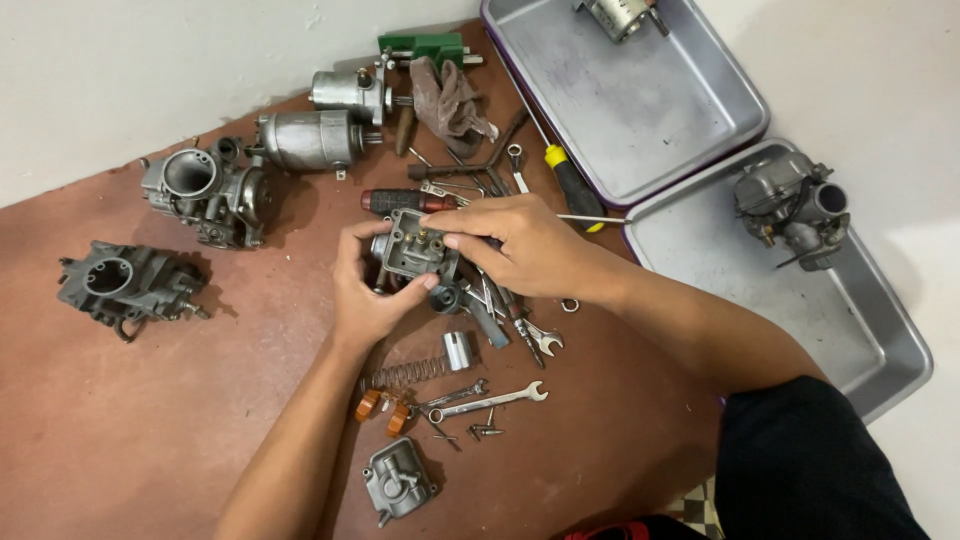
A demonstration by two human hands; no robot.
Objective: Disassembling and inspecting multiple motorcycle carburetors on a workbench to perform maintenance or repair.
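Beside the loose float bowl [398, 482], both hands [370, 285] [520, 245] were clamped on the opened carburetor body [412, 250]; spring [405, 374] and floats [385, 410] lay removed.

Two metal trays [640, 120] lie at the upper right of the brown surface [120, 430] — the nearer tray [860, 330] holds a carburetor [795, 210]. At left sit two carburetor bodies [205, 195] [125, 285] and a grey cylinder [310, 140]. A spring [400, 375], a wrench [490, 400], a float-bowl cover [398, 480] and a yellow-handled screwdriver [575, 185] lie about — a rag [450, 100] above.
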